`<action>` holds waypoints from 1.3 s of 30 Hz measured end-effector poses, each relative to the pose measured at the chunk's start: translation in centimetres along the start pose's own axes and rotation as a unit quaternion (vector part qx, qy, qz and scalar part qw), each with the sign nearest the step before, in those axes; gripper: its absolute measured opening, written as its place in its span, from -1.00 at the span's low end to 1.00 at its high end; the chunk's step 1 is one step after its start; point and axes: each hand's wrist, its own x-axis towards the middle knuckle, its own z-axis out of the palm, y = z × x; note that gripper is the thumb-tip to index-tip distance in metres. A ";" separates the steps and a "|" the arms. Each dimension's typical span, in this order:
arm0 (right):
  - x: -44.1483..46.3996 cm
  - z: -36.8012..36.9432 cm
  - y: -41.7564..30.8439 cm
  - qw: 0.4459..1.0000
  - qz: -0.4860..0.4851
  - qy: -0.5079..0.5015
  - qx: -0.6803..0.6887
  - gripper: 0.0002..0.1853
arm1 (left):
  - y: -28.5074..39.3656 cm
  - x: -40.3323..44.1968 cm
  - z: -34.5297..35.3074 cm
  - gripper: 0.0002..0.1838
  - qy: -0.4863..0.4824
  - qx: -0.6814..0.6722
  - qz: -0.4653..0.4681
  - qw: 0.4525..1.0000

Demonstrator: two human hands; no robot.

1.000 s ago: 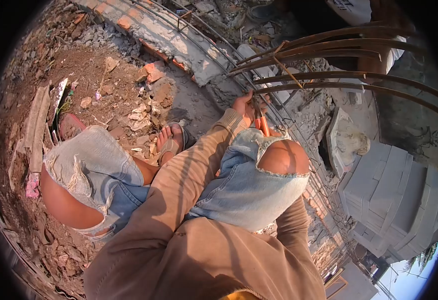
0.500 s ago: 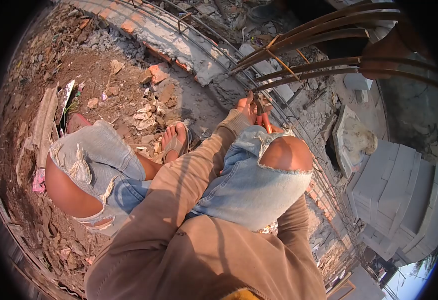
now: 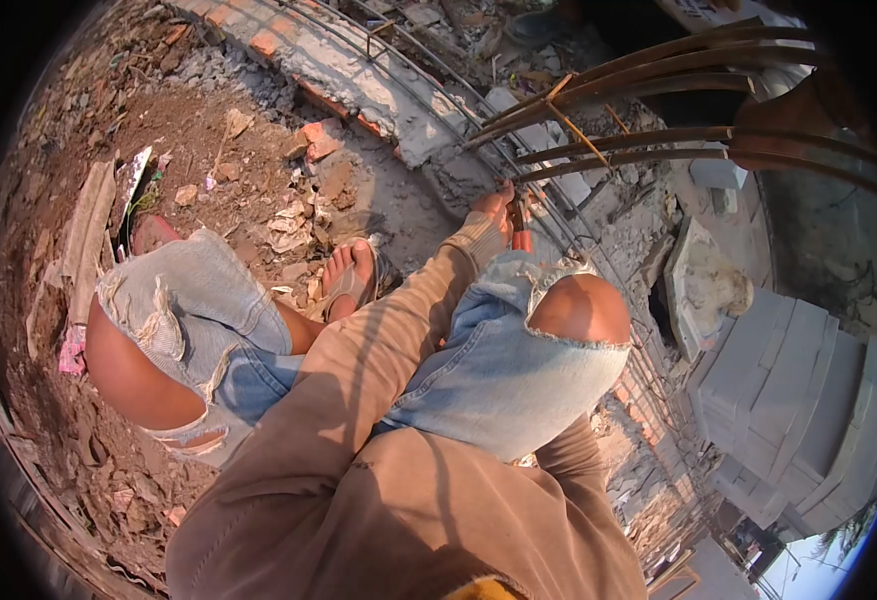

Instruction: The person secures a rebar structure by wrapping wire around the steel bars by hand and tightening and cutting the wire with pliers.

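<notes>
My left hand (image 3: 493,204) reaches past my raised knee to the foot of a bundle of long steel rebar rods (image 3: 648,70). Its fingers are closed by the bars; what they pinch is too small to make out. Just beside this hand are pincers (image 3: 521,238) with orange-red handles, their jaws up against the steel. My right arm (image 3: 573,455) passes behind the knee, which hides that hand and the lower ends of the handles. Thin tie pieces (image 3: 576,130) cross the rods.
A low brick and concrete footing (image 3: 358,95) carries a long rebar cage (image 3: 418,70). Rubble and soil (image 3: 228,170) lie around my sandalled foot (image 3: 350,278). Stacked pale grey blocks (image 3: 778,390) and a broken concrete slab (image 3: 703,285) stand on the right.
The pincers stand more upright and show less of their handles. The fingers glimpsed beside the handles before are now hidden behind my knee. My left hand stays at the bars.
</notes>
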 end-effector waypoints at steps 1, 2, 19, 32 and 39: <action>-0.1 0.1 0.1 1.000 0.000 -0.001 -0.001 -0.60 | 0.1 0.3 -0.2 -0.51 0.000 -0.001 0.002 1.000; -0.3 0.3 0.4 1.000 0.000 0.000 -0.001 -0.60 | 0.0 0.7 -0.5 -0.54 0.005 0.003 0.001 1.000; -0.5 -0.9 -0.9 1.000 0.001 -0.006 -0.011 -0.58 | 1.0 -3.3 2.2 -0.49 -0.092 -0.109 0.032 0.989; -0.6 -0.7 -0.9 1.000 0.015 -0.010 -0.017 -0.57 | 1.0 -2.5 2.5 -0.32 0.009 -0.096 0.012 0.995; -0.9 -0.6 -0.5 1.000 0.011 -0.007 -0.008 -0.56 | 0.3 -2.7 1.3 0.09 0.022 -0.053 -0.033 0.998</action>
